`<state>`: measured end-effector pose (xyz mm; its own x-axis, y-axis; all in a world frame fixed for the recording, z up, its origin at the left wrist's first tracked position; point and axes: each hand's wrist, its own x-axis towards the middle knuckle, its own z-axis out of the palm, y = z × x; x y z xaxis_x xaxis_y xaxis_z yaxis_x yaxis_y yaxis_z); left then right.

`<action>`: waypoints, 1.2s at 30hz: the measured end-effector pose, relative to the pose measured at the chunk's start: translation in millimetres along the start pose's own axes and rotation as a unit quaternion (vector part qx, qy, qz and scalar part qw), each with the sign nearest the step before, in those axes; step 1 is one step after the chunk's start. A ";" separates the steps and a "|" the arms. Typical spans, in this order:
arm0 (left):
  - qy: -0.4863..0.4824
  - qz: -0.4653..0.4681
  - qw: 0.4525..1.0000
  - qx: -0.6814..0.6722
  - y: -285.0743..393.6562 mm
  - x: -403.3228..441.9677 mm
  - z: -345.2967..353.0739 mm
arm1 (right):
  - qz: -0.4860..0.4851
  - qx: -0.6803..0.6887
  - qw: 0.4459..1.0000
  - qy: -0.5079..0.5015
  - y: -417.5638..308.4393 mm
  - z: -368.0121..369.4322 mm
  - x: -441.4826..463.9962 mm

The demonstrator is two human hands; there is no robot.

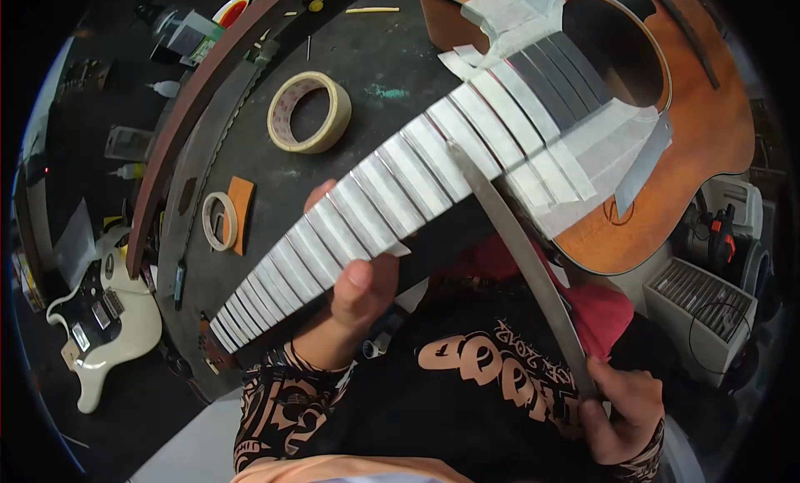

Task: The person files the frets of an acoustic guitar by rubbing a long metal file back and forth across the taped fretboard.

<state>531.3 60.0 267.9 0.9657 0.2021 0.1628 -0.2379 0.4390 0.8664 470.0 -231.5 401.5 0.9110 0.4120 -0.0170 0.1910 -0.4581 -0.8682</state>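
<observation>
An acoustic guitar (708,150) lies across the bench, its neck (333,225) running down to the left. Strips of masking tape cover most of the fretboard between the frets, and more tape shields the top around the soundhole. My left hand (362,291) is wrapped around the neck from below, thumb at the near edge and fingertips showing at the far edge. My right hand (621,408) grips one end of a long, flat metal file (533,266). Its far tip rests over the taped fretboard towards the body; whether it touches a fret I cannot tell.
On the dark bench (375,58) lie a large tape roll (337,120) and a smaller tape roll (218,220) against an orange block (242,204). A white electric guitar body (125,333) lies at left. Bins with tools (700,308) stand at right.
</observation>
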 end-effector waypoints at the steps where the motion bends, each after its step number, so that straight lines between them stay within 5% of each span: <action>1: 0.013 -0.009 1.000 -0.022 0.9 0.7 0.4 | 0.006 -0.003 1.000 0.003 -4.9 0.3 -0.3; 12: -0.052 -0.083 0.981 -0.167 9.7 0.1 -5.5 | 0.038 -0.031 0.997 0.053 -19.2 31.6 -18.0; 30: -0.084 -0.065 0.985 -0.133 8.7 0.6 -14.4 | 0.010 -0.031 0.999 0.029 -11.2 35.6 -33.4; 34: -0.055 -0.067 0.986 -0.139 9.7 -1.0 -6.7 | 0.004 -0.116 0.993 -0.031 -23.3 34.0 43.0; 36: -0.041 -0.075 0.985 -0.147 9.5 -1.3 -5.2 | -0.023 -0.116 0.993 0.016 -23.8 48.9 92.2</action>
<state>527.3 68.5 273.5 0.9945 0.0492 0.0920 -0.1001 0.6962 0.7109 531.6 -144.1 396.4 0.9101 0.4124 0.0398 0.3082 -0.6096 -0.7303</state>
